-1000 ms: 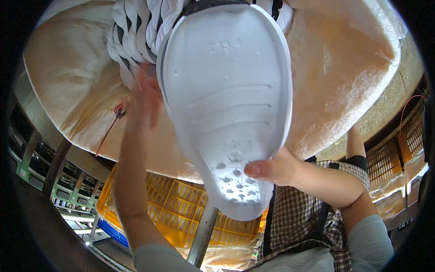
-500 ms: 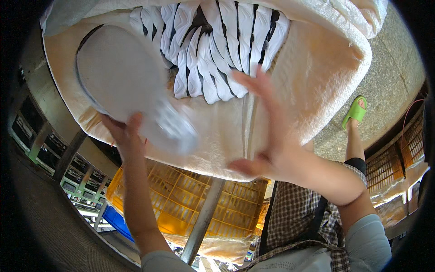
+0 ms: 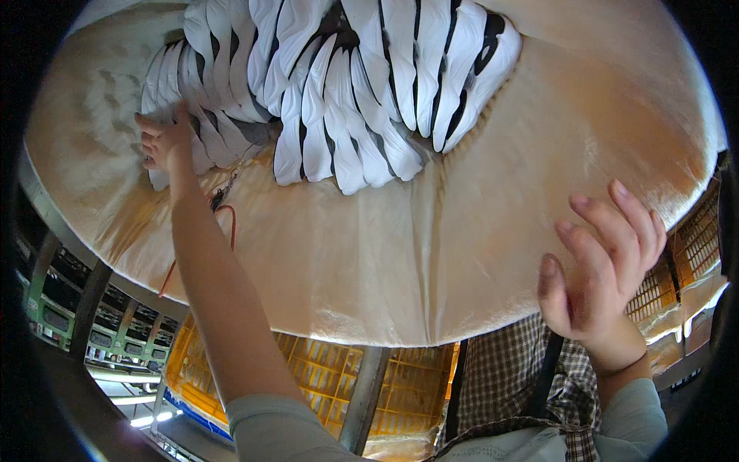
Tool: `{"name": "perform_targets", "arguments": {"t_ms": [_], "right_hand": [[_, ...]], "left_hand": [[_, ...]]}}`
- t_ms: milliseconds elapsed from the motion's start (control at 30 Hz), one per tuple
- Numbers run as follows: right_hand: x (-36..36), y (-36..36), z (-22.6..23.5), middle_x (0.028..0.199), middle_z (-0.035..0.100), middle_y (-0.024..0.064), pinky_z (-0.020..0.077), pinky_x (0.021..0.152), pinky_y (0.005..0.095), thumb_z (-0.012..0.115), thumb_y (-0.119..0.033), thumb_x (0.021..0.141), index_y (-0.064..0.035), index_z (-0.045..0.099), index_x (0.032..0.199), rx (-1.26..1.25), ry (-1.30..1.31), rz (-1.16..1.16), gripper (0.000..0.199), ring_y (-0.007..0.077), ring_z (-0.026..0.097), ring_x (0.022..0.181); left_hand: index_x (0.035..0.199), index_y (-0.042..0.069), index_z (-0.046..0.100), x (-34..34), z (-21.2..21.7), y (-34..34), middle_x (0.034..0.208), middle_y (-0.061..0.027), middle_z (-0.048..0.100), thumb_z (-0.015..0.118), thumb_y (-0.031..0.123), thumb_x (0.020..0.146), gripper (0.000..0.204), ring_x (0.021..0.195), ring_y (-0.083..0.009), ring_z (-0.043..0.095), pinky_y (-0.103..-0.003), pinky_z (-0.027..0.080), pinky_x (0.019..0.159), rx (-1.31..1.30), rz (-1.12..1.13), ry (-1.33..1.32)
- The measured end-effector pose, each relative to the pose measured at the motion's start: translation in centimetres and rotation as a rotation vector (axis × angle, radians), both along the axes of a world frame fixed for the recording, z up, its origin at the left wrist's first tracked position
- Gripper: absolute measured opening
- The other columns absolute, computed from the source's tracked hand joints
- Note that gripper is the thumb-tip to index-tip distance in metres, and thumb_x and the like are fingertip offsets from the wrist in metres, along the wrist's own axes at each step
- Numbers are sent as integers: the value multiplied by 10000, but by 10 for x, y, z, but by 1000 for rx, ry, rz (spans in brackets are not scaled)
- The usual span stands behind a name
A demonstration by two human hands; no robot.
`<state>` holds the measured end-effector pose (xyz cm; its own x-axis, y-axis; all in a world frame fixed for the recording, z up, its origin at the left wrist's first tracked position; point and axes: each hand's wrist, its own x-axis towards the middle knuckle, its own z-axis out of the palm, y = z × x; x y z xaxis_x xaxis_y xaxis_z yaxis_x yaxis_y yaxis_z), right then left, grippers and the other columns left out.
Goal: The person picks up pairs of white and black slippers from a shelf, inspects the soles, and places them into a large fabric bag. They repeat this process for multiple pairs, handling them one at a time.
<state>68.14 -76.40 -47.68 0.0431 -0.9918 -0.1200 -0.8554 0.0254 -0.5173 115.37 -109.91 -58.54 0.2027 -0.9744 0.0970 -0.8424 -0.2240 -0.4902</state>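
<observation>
Rows of white foot-shaped pieces with dark parts (image 3: 335, 115), which look like low-cut socks, stand packed side by side on a cream cloth-covered table. At the left end of them, my left hand (image 3: 167, 144) lies over the outermost group of white pieces (image 3: 219, 135). Its fingers are apart and touch the pieces; nothing shows lifted in it. Off to the right, above the table's near right edge, my right hand (image 3: 608, 266) is raised with its palm turned up and its fingers loosely bent and apart. It holds nothing.
The cream cover (image 3: 493, 254) hangs over the table's rounded near edge. A thin red cord (image 3: 233, 223) lies by my left forearm. Yellow plastic crates (image 3: 308, 373) and a metal bar (image 3: 364, 400) are beneath the edge. Green-framed machinery (image 3: 127, 339) stands at lower left.
The white piece that was in my left hand is no longer held; that hand has moved forward onto the left group. My right hand has swung right, away from the rows. The view has shifted closer.
</observation>
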Motion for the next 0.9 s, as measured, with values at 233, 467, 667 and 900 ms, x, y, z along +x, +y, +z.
{"name": "perform_targets", "arguments": {"t_ms": [233, 467, 667, 900], "right_hand": [[5, -12, 0, 955, 629, 65, 305, 939, 436, 632, -192, 662, -120, 624, 895, -34, 47, -22, 244, 301, 522, 1037], [0, -8, -3, 981, 619, 107, 366, 846, 433, 624, -111, 643, -58, 595, 950, -55, -89, 4, 313, 325, 538, 978], [4, -7, -16, 928, 637, -1, 336, 774, 332, 617, -210, 583, -121, 645, 822, -257, -115, -138, 256, 171, 575, 860], [8, -1, -26, 941, 639, 5, 338, 758, 347, 646, -253, 634, -121, 651, 889, -318, -162, -205, 287, 187, 582, 895]], "left_hand": [[1468, 87, 85, 36, -19, -18, 1462, -230, 239, 406, 855, 684, 1143, 1351, -378, 251, -642, 56, 1046, -6, -238, 143], [1466, 48, 27, 29, -30, -35, 1520, -174, 104, 390, 875, 662, 1209, 1408, -309, 127, -575, 65, 1091, 62, -13, 92], [1360, -50, 298, -132, -39, 54, 1330, -249, 424, 728, 413, 755, 875, 1195, -367, 438, -483, 363, 959, 53, -719, 554], [1365, 56, 342, -238, -85, 43, 1302, -234, 426, 646, 283, 825, 660, 1243, -454, 343, -526, 306, 1046, 119, -860, 385]]}}
